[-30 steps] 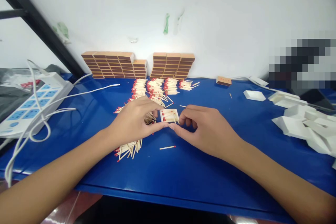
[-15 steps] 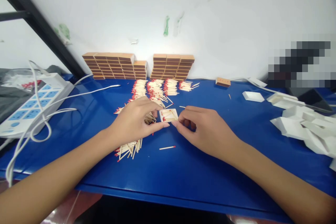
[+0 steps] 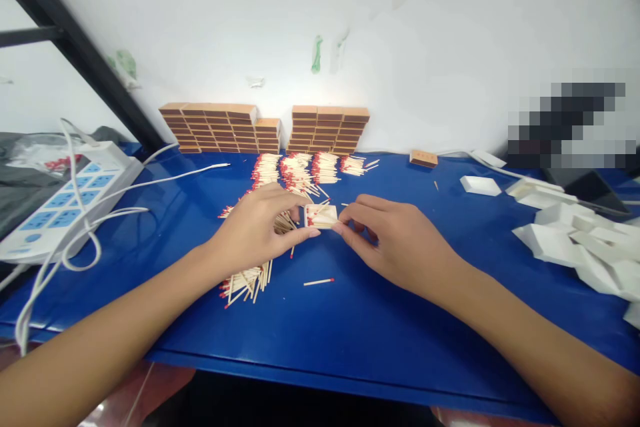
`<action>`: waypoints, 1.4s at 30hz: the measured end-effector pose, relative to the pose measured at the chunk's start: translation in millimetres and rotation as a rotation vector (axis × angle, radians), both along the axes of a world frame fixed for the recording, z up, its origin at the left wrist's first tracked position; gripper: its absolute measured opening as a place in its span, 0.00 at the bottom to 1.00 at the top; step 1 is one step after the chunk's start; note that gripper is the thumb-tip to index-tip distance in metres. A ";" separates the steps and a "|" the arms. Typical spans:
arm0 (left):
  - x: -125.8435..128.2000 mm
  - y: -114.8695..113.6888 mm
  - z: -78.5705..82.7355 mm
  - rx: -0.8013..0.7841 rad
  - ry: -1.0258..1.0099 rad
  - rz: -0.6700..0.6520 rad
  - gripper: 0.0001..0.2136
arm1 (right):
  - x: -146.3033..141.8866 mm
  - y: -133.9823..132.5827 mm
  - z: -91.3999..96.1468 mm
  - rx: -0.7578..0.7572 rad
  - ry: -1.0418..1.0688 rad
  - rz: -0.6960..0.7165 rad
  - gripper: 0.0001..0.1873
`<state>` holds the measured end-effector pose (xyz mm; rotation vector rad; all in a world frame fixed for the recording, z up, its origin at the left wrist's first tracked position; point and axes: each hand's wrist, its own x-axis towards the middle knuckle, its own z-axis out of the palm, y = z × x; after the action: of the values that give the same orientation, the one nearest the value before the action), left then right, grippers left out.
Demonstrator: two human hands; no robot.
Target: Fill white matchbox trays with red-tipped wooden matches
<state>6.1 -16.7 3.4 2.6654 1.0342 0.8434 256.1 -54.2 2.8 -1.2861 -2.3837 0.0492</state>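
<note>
left hand (image 3: pixel 260 220) and right hand (image 3: pixel 395 233) pinching a white tray (image 3: pixel 329 209), red-tipped matches (image 3: pixel 312 219) inside, blue table (image 3: pixel 370 327) below

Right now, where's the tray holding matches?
Head view, near centre: the tray is between the left hand and right hand, beyond a loose match.

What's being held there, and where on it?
A small white tray of matches: the left hand grips its left end, the right hand's fingertips its right end.
</note>
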 end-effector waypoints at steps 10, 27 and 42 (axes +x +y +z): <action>-1.2 2.8 -1.7 -0.017 0.011 0.045 0.17 | 3.7 0.9 9.0 -0.007 -0.032 0.002 0.14; 1.9 -0.1 -0.3 -0.026 -0.002 0.053 0.17 | 5.2 3.5 1.5 0.220 -0.101 -0.003 0.16; 2.1 0.9 -3.3 -0.029 -0.010 -0.025 0.17 | 5.8 5.0 0.2 0.280 0.012 0.099 0.13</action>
<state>8.1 -15.8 0.1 2.6417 1.0010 0.8294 261.9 -49.2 3.0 -1.0350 -2.3419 -0.2380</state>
